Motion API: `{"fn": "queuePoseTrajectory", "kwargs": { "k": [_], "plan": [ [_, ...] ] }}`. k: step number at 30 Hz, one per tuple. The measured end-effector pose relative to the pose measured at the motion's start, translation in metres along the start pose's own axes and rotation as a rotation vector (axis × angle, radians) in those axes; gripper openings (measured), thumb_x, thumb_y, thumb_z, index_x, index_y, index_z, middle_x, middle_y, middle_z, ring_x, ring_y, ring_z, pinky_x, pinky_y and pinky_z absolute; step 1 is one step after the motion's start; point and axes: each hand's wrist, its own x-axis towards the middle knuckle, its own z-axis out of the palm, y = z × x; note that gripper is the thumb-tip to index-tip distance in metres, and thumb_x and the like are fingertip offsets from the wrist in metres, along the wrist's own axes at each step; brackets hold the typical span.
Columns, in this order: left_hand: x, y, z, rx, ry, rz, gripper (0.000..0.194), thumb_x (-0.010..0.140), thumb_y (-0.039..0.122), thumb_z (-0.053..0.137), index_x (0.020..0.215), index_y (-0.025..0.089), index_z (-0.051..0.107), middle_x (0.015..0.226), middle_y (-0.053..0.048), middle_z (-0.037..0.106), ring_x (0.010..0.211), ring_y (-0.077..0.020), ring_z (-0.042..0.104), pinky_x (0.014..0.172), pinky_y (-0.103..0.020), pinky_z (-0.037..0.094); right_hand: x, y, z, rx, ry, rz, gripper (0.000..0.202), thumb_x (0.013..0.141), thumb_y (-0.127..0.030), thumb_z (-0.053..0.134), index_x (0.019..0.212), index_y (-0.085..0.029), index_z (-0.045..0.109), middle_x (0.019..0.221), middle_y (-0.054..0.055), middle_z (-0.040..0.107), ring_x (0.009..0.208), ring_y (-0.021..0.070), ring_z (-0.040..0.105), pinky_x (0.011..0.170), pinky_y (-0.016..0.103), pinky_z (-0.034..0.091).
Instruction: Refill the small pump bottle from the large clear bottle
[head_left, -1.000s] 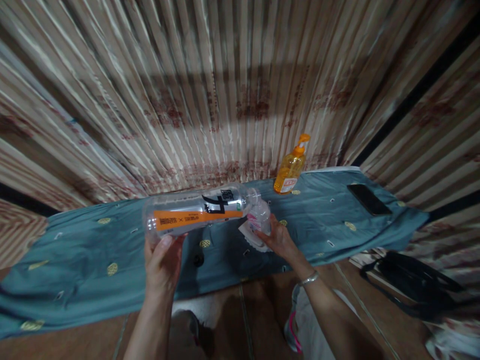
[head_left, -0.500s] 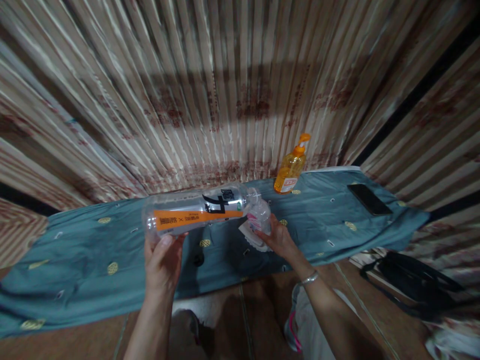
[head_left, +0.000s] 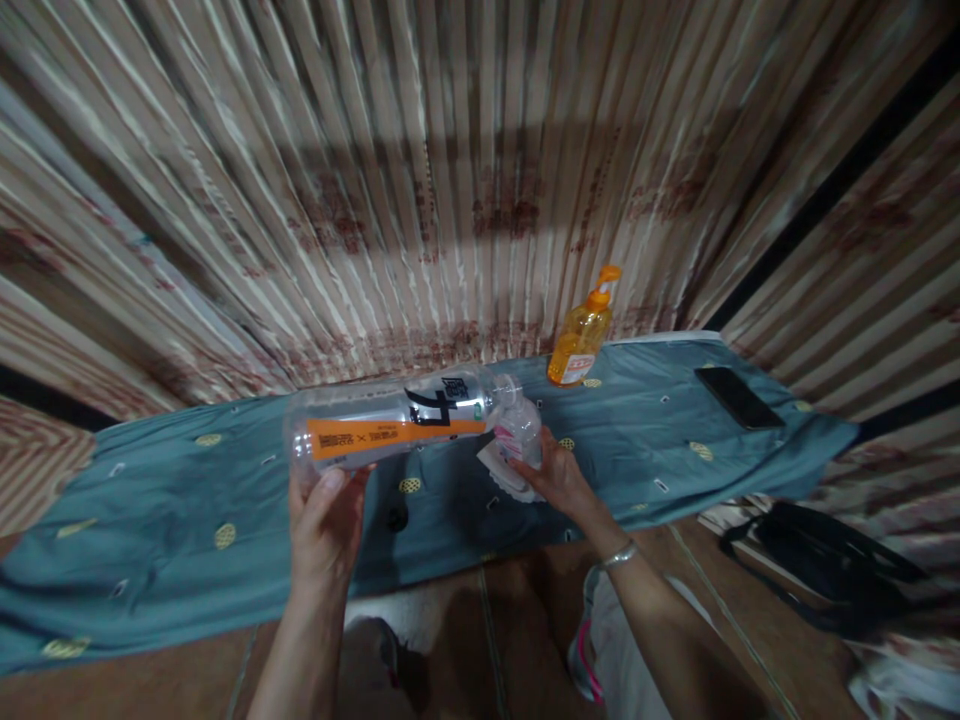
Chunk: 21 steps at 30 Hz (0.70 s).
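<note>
We hold a large clear plastic bottle (head_left: 394,425) with an orange band on its label, lying on its side in the air above the middle of the table's near edge. Our left hand (head_left: 324,520) clasps its base end from below, fingers wrapped round it. The bottle's neck points right and meets the mouth of a small clear bottle (head_left: 517,437), which our right hand (head_left: 555,478) grips, together with a white cloth or paper (head_left: 501,470) under it. The table carries a blue-green cloth (head_left: 150,500) with yellow dots. Near its far edge, right of the middle, stands an orange pump bottle (head_left: 581,340). A black phone (head_left: 737,398) lies flat toward the far right corner. A small dark cap-like thing (head_left: 397,519) lies on the cloth near the front edge, beneath the large bottle.
</note>
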Motion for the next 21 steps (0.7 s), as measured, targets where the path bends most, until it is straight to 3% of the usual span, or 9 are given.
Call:
{"fn": "queuePoseTrajectory", "kwargs": {
  "k": [21],
  "plan": [
    [-0.0009, -0.0001, 0.0004, 0.002, -0.009, 0.006, 0.051, 0.045, 0.042, 0.098, 0.090, 0.025, 0.078, 0.088, -0.001, 0.074, 0.083, -0.0166, 0.067, 0.071, -0.025, 0.059, 0.0005, -0.0015, -0.0003, -0.018, -0.006, 0.022, 0.049, 0.083, -0.033, 0.072, 0.126, -0.015, 0.057, 0.107, 0.013, 0.078, 0.096, 0.0303, 0.077, 0.082, 0.039, 0.060]
  ]
}}
